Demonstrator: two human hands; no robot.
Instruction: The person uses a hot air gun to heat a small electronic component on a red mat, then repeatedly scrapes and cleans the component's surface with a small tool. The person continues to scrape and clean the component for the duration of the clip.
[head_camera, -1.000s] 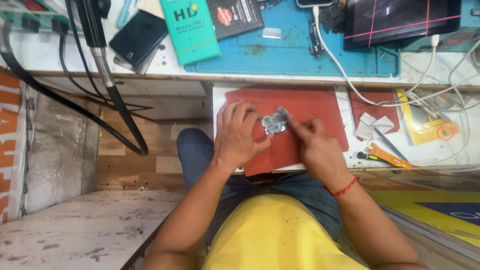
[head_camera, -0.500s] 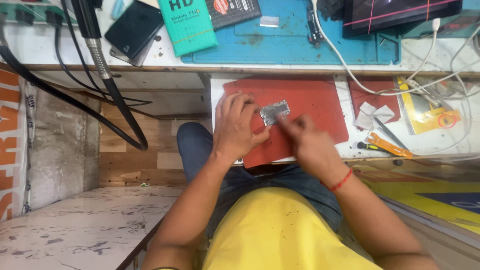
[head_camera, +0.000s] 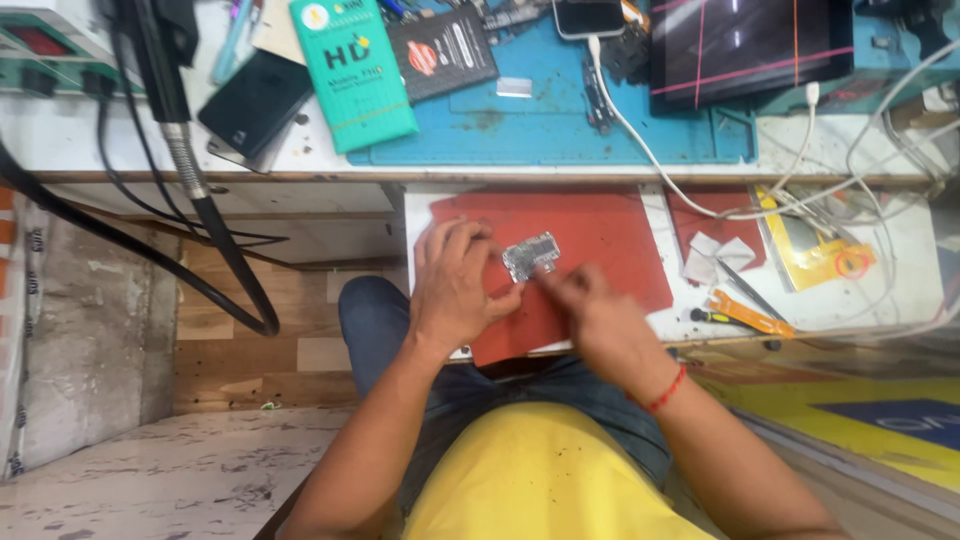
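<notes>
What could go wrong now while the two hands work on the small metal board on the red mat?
1. The small metal board is pinched only at its edges by the left hand and right hand, so it might slip or bend.
2. The red mat sits on a pull-out shelf over the lap; a dropped part could fall off its near edge.

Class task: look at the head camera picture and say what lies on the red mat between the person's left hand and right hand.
In the head view, a small silvery circuit board lies on the red mat between the left hand and the right hand; fingers of both hands reach it.
</notes>
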